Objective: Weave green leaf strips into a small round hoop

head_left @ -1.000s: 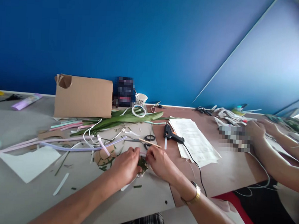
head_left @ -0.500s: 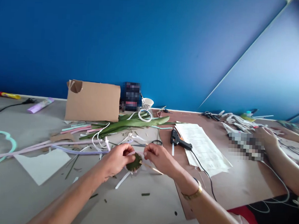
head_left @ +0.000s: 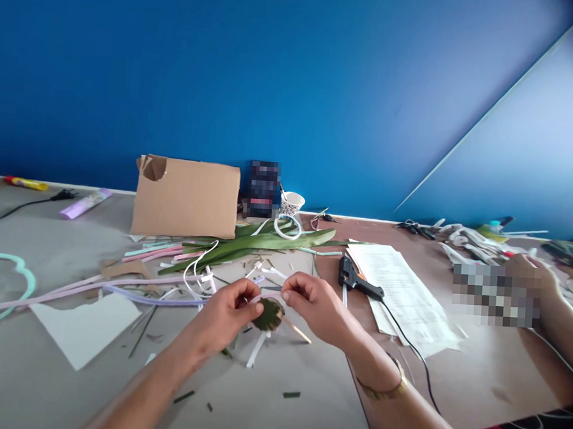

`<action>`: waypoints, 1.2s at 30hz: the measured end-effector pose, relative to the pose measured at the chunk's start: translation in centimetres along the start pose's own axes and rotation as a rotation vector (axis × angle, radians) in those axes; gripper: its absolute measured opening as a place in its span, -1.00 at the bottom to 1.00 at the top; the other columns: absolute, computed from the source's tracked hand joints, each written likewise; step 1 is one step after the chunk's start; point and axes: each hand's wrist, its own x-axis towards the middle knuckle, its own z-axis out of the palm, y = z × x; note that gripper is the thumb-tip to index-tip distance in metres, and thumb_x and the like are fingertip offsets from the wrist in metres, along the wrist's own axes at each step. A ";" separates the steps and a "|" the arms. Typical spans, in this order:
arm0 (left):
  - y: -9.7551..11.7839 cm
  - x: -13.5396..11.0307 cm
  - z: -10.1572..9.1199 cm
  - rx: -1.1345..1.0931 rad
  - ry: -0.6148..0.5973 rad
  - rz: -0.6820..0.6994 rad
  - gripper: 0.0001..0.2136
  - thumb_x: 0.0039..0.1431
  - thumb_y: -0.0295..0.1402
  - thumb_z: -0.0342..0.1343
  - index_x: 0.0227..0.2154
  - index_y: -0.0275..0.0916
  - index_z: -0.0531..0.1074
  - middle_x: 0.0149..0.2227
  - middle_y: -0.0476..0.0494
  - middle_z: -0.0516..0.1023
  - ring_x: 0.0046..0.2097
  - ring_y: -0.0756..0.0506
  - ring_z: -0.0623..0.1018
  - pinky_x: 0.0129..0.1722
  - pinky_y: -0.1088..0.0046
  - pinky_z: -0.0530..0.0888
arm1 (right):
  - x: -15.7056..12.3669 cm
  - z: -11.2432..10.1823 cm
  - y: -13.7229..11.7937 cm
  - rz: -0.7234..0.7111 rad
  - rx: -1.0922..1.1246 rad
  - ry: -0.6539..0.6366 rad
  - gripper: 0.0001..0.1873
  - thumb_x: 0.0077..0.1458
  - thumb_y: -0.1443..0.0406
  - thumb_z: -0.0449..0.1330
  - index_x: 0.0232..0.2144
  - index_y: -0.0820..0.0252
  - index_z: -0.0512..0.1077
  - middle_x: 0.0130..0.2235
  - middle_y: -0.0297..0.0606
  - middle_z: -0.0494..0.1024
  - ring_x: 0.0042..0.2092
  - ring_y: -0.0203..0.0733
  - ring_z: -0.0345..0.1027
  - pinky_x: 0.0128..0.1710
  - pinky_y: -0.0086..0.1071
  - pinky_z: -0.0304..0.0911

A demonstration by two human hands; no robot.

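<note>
My left hand (head_left: 226, 315) is closed in a pinch at the left edge of a small, round, dark green leafy piece (head_left: 268, 317) with a ragged, pale right side. A narrow pale pink strip (head_left: 269, 295) arches over its top between my two hands. The strip's right end is pinched between thumb and finger of my right hand (head_left: 317, 306). A thin wooden stick (head_left: 301, 334) juts out to the lower right of the green piece. Below it hangs or lies a white strip (head_left: 257, 350); whether it is attached I cannot tell.
A black glue gun (head_left: 360, 279) and paper sheets (head_left: 407, 297) lie to the right. Long green leaves (head_left: 261, 242), coloured strips (head_left: 154, 252) and a cardboard box (head_left: 186, 199) are behind. A white paper offcut (head_left: 86, 329) lies left. Another person's hand (head_left: 533, 278) is at far right.
The view has turned slightly left, so everything sits further right. Both my hands keep their pinches around the green piece and strip. The other person's second forearm has mostly left the view.
</note>
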 end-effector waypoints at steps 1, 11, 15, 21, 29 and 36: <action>0.0 0.0 0.0 0.013 0.003 0.000 -0.79 -0.02 -0.20 0.15 -0.43 -0.21 0.32 -0.47 0.04 0.39 -0.43 -0.02 0.39 -0.42 0.49 0.27 | 0.0 0.0 -0.1 -0.009 -0.005 0.015 -0.91 0.04 0.32 0.09 -0.48 0.20 0.36 -0.51 -0.44 0.35 -0.44 -0.36 0.16 -0.41 -0.50 0.07; 0.2 -0.1 0.1 0.188 0.110 -0.020 -0.87 0.04 -0.26 0.05 -0.43 -0.20 0.30 -0.49 0.08 0.35 -0.44 -0.02 0.36 -0.41 0.46 0.26 | 0.1 0.4 -0.9 0.004 -0.030 0.054 -0.92 0.03 0.32 0.10 -0.47 0.18 0.38 -0.53 -0.44 0.36 -0.47 -0.36 0.16 -0.46 -0.50 0.06; -0.2 -0.2 -0.1 0.096 0.089 0.060 -0.83 0.08 -0.21 0.07 -0.40 -0.21 0.31 -0.48 0.05 0.39 -0.43 -0.02 0.39 -0.41 0.47 0.27 | 0.1 0.5 -0.6 0.037 -0.001 0.029 -0.90 0.02 0.31 0.11 -0.43 0.18 0.42 -0.50 -0.41 0.40 -0.46 -0.34 0.17 -0.44 -0.49 0.09; -0.3 -0.1 -0.1 -0.054 0.067 0.057 -0.78 0.06 -0.18 0.12 -0.41 -0.23 0.32 -0.48 0.04 0.36 -0.44 0.01 0.34 -0.45 0.51 0.25 | 0.0 0.4 0.0 0.059 0.024 0.029 -0.88 -0.01 0.29 0.13 -0.44 0.19 0.46 -0.49 -0.38 0.44 -0.45 -0.32 0.20 -0.42 -0.46 0.11; -0.6 0.0 -0.2 -0.016 0.147 0.022 -0.77 0.05 -0.16 0.12 -0.43 -0.23 0.33 -0.56 0.10 0.26 -0.54 0.06 0.21 -0.55 0.54 0.12 | 0.1 0.4 0.3 0.094 0.106 0.003 -0.88 -0.03 0.27 0.16 -0.45 0.20 0.46 -0.53 -0.41 0.38 -0.49 -0.36 0.12 -0.49 -0.47 0.03; 0.3 -0.1 0.1 -0.053 0.185 -0.037 -0.74 -0.06 -0.13 0.16 -0.46 -0.23 0.32 -0.62 0.14 0.21 -0.57 0.06 0.18 -0.57 0.55 0.11 | 0.3 0.8 1.3 0.120 0.327 -0.064 -0.86 -0.02 0.26 0.16 -0.45 0.23 0.44 -0.59 -0.44 0.31 -0.56 -0.41 0.05 -0.55 -0.48 -0.03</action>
